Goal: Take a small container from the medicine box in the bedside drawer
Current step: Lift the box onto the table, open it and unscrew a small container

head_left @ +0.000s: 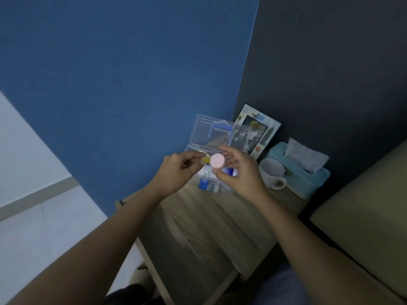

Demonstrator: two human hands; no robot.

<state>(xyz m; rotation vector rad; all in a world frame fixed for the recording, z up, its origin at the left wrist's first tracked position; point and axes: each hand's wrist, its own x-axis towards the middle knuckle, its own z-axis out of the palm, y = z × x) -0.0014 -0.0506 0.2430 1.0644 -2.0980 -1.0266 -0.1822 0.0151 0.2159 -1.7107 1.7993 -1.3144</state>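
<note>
You had the container [217, 160] in your right hand [239, 172], its round pink lid facing the camera, pinched between thumb below and fingers behind. It was lifted clear of the box [217, 150], hovering just above the open tray. So the taking itself looked all but done: the container was out and carried by your grip alone.

Your left hand [176, 170] sat just beside it, fingers curled together with the tips near the lid's edge. Whether they touched the lid, or held the small yellowish thing visible between them and the container, I could not tell; the picture was too dim and soft there.

The box stood on the table [198, 227] with its clear lid raised against the blue wall, several packets and bottles left inside. A mug [273, 173], a tissue box [304, 172] and a picture frame [255, 130] stood close on its right, the mug nearest your right wrist.

What remained, by my reading, was to bring the container away from the box toward you and keep it level. That called for a firm pinch, since the lid looked smooth and the grip was only at the rim. If you meant to pass it across, the left hand needed to open first. Drawing back, your right forearm had to stay off the mug, which could have tipped with a nudge.
</note>
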